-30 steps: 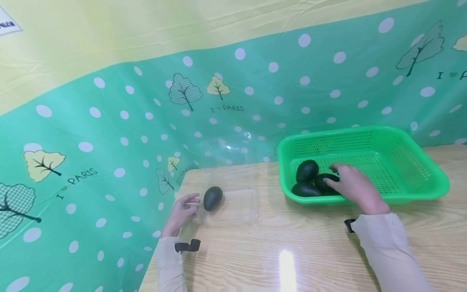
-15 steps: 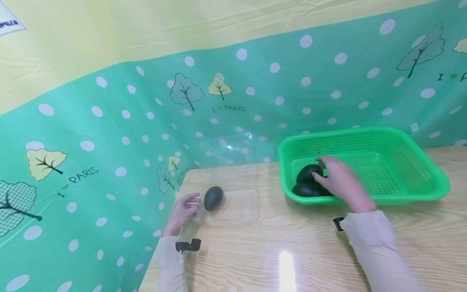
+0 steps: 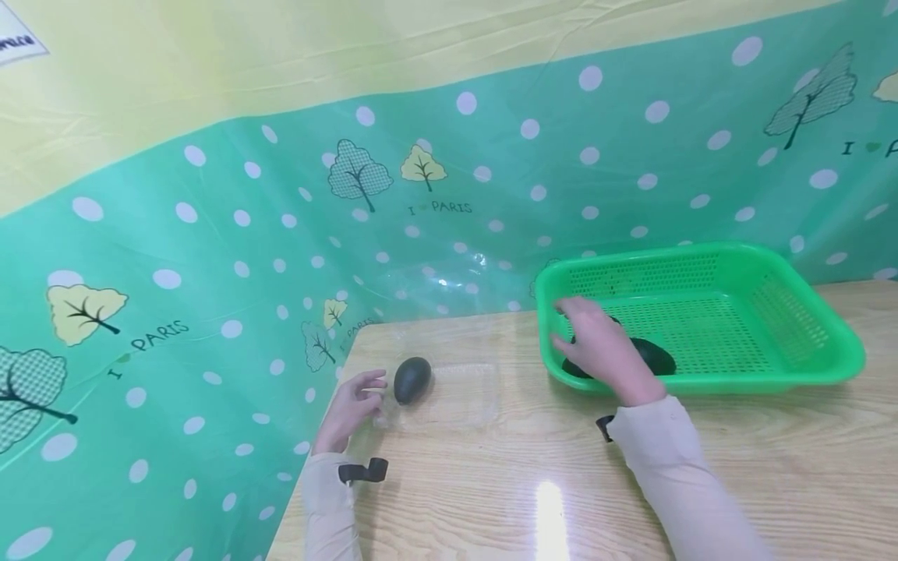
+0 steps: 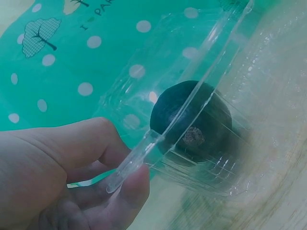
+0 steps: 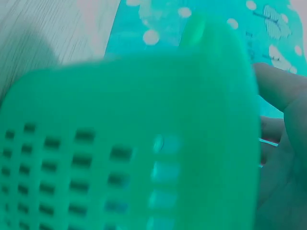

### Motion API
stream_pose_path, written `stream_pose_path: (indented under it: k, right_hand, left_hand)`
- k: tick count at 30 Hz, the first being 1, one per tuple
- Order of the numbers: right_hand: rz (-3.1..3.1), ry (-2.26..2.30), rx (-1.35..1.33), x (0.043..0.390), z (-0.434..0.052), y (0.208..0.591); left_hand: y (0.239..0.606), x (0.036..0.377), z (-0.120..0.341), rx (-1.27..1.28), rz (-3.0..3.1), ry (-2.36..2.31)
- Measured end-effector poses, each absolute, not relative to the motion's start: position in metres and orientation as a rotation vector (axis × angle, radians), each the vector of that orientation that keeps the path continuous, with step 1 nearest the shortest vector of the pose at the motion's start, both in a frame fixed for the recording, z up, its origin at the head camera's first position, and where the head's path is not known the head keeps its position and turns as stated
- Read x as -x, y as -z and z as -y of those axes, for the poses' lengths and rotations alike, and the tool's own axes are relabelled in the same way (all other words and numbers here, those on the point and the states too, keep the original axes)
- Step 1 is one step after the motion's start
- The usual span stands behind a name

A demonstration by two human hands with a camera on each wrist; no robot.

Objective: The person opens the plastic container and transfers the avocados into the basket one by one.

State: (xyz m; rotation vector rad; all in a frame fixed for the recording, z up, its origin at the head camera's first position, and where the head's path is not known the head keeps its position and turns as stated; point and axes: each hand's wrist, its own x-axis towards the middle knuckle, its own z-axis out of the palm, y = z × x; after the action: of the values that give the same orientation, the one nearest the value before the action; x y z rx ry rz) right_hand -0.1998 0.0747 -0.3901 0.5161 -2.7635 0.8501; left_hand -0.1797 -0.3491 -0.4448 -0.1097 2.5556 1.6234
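Observation:
A clear plastic clamshell box (image 3: 459,393) lies open at the table's left end with a dark avocado (image 3: 411,379) in it. My left hand (image 3: 354,405) pinches the box's rim (image 4: 144,153) between thumb and finger, the avocado (image 4: 192,120) just behind that edge. My right hand (image 3: 599,351) reaches over the front left corner of the green mesh basket (image 3: 772,382). It covers one avocado; whether the fingers grip it is hidden. Two more avocados show in the basket, one right of the hand (image 3: 654,355) and one under it (image 3: 570,368). The right wrist view is blurred: basket wall (image 5: 120,120), fingers (image 5: 280,91).
The wooden table (image 3: 526,483) ends just left of my left arm. A green dotted sheet (image 3: 210,257) hangs close behind the box and basket. Bare tabletop lies between the box and the basket.
My right hand has slid left across the basket, from the middle avocados to the front left corner. One avocado has shifted right. The left hand and the box have stayed put.

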Motion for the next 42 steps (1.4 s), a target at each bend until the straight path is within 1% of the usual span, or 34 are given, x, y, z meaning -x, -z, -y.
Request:
stream_pose_path:
  k: [4, 13, 24, 33, 42]
  right_hand:
    - [2.753, -0.835, -0.570, 0.199, -0.057, 0.387]
    - [2.631, -0.786, -0.758, 0.203, -0.024, 0.394]
    - [2.674, -0.794, -0.834, 0.200, 0.008, 0.409]
    - [2.765, -0.749, -0.866, 0.199, 0.032, 0.413]
    - [2.812, -0.831, -0.925, 0.202, 0.062, 0.427]
  left_hand:
    - [0.453, 0.183, 0.353, 0.123, -2.581, -1.618]
    - [0.453, 0.183, 0.352, 0.098, -2.571, -1.641]
    - [0.432, 0.175, 0.342, 0.098, -2.519, -1.638]
    - [0.452, 0.183, 0.348, 0.072, -2.548, -1.648]
    - [0.453, 0.180, 0.353, 0.069, -2.562, -1.668]
